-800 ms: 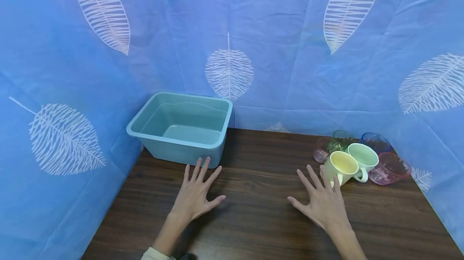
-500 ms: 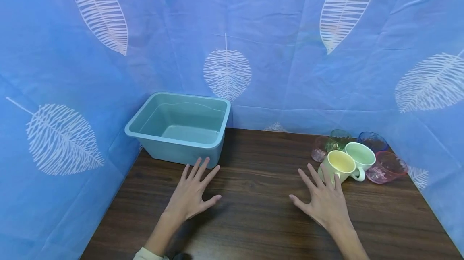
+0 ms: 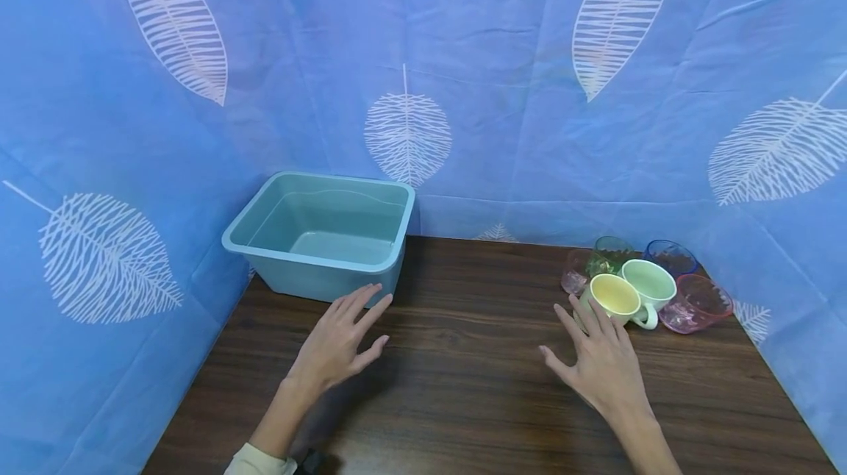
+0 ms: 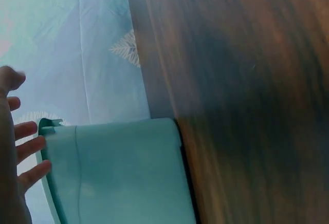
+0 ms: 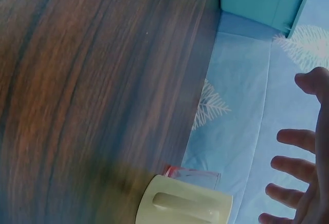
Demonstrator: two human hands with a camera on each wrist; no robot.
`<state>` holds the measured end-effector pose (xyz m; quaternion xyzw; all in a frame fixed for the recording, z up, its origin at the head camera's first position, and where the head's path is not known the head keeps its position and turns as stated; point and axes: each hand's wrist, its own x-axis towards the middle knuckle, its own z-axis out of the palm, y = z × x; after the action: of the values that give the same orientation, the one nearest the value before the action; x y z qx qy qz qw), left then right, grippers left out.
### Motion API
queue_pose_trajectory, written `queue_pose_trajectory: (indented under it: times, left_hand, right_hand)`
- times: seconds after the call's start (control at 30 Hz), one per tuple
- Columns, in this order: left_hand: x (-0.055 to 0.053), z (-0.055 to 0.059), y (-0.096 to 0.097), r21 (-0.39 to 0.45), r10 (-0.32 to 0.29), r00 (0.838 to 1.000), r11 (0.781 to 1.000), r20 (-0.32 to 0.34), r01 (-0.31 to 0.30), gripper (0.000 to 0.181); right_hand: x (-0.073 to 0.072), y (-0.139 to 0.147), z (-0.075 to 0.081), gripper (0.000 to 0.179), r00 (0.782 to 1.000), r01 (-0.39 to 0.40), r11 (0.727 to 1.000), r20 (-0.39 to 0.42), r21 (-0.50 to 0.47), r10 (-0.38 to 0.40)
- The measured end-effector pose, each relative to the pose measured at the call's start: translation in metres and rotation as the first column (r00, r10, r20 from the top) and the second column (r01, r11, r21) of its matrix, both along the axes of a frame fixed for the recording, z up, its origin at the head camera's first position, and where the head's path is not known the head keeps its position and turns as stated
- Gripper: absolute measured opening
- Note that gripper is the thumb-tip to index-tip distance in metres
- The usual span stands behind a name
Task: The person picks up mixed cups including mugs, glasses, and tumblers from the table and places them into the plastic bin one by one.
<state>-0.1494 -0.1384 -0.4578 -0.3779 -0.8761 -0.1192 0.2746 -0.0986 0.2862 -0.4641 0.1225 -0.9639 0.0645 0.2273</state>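
My left hand (image 3: 333,346) hovers over the table in front of a teal plastic basin (image 3: 324,280), palm down and fingers spread, holding nothing. On the right, my right hand (image 3: 605,368) is also spread, its fingertips overlapping the near side of a yellow mug (image 3: 614,295) in the head view. The right wrist view shows that mug (image 5: 180,203) apart from the fingers. Right behind it stands a pale green mug (image 3: 650,282). Around the mugs are clear tumblers: a pink one (image 3: 695,304), a blue one (image 3: 671,258), a green one (image 3: 610,253) and a reddish one (image 3: 576,274).
The dark wood table (image 3: 456,357) spreads between both hands. A blue cloth (image 3: 490,129) with white leaf prints hangs behind the table and along its sides. Nothing is visible inside the basin.
My left hand has drawn slightly left and turned, its fingers closer together. The right hand's fingers have also come closer together. The whole scene has shifted slightly left with the head.
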Motion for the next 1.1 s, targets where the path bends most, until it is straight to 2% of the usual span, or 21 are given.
queue_pose_trajectory:
  times: [0.1, 0.17, 0.33, 0.63, 0.77, 0.93, 1.1]
  left_hand:
    - [-0.008, 0.004, -0.004, 0.083, -0.028, 0.996, 0.996, -0.088, 0.036, 0.058]
    - [-0.014, 0.006, -0.008, 0.137, -0.026, 0.991, 0.99, -0.132, 0.044, 0.054]
    - [-0.026, 0.01, -0.023, 0.223, 0.034, 0.986, 0.975, -0.164, 0.003, 0.049]
    - [-0.04, 0.018, -0.043, 0.242, 0.14, 0.985, 0.964, -0.099, -0.113, 0.038]
    - [-0.05, 0.026, -0.05, 0.219, 0.197, 0.979, 0.959, -0.059, -0.18, 0.036]
    - [-0.061, 0.041, -0.061, 0.134, 0.294, 0.955, 0.948, -0.027, -0.288, 0.036]
    - [-0.065, 0.049, -0.073, 0.086, 0.37, 0.929, 0.925, 0.017, -0.37, 0.036]
  right_hand:
    - [-0.002, 0.004, 0.0, 0.07, 1.0, -0.027, 0.999, -0.015, -0.041, 0.027]
    - [-0.003, 0.007, 0.0, 0.068, 0.998, -0.05, 0.996, -0.031, -0.067, 0.048]
    - [-0.003, 0.014, 0.001, 0.062, 0.993, -0.1, 0.988, -0.08, -0.115, 0.091]
    - [-0.003, 0.024, -0.004, 0.053, 0.978, -0.153, 0.98, -0.16, -0.124, 0.132]
    - [-0.005, 0.03, -0.005, 0.058, 0.972, -0.168, 0.981, -0.181, -0.097, 0.149]
    - [-0.005, 0.04, -0.007, 0.076, 0.969, -0.16, 0.985, -0.203, -0.064, 0.144]
    - [-0.004, 0.046, -0.008, 0.082, 0.968, -0.147, 0.988, -0.214, -0.057, 0.131]
